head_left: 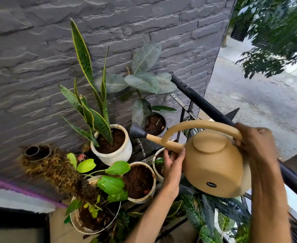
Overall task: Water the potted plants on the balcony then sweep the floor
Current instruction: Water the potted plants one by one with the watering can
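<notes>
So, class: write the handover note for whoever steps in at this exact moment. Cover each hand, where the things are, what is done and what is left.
Right hand grips the handle of the tan can, which is tipped forward. Left hand steadies it at the base of the spout. The dark rose hangs between the snake plant pot and the dark pot, with water falling below it.
Done: watering is under way; which pots are finished cannot be told.
Left: the remaining pots, then sweeping. No broom in view.
</notes>
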